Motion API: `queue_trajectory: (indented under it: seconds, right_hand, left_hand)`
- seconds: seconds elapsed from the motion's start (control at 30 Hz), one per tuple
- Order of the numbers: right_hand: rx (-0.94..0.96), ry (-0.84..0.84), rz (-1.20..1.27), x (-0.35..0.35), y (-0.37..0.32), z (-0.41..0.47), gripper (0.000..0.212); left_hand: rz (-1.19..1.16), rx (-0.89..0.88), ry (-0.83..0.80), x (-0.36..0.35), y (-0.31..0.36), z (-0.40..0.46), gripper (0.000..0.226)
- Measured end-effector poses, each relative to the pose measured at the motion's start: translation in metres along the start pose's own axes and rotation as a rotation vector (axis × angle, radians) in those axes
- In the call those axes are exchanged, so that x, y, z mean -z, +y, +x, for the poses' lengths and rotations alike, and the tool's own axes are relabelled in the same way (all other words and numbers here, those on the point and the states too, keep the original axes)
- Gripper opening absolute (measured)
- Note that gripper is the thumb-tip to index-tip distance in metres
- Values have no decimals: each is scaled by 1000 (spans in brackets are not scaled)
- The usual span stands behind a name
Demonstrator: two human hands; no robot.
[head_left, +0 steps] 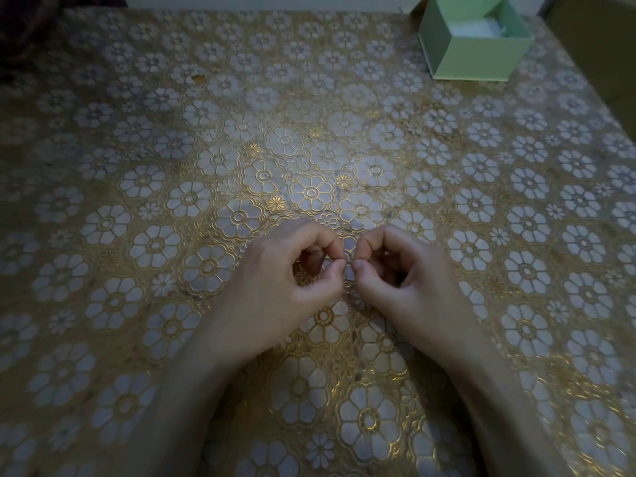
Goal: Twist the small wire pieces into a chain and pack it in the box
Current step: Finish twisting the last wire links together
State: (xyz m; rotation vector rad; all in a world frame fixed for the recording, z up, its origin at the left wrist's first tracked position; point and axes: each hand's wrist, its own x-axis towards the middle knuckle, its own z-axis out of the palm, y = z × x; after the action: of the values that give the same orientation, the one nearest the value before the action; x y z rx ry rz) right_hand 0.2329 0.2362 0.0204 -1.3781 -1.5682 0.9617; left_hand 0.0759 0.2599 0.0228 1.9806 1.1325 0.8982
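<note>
My left hand [292,273] and my right hand [402,277] meet fingertip to fingertip low in the middle of the table. Each pinches, between thumb and forefinger, one end of a tiny thin wire piece [348,261] that is barely visible between the fingertips. The other fingers of both hands are curled in. A pale green box [478,60] stands open at the far right of the table, with something white inside it. I cannot make out any other wire pieces or a chain on the cloth.
A gold and white flower-patterned cloth [241,149] covers the whole table. The table's right edge runs past the green box. A small brown speck [199,77] lies at the far left-centre. A dark shape fills the top left corner.
</note>
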Motion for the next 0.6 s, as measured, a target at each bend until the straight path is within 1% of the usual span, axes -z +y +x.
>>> queue_trajectory:
  seconds: [0.27,0.43,0.6]
  right_hand:
    - [15,-12,89,2,0,0,8]
    - [33,-2,32,0,1,0,8]
    - [23,10,26,0,0,0,9]
  left_hand:
    - [1,-14,11,1,-3,1,10]
    - [15,-22,20,0,-2,1,12]
    - [15,-39,10,1,-2,2,12]
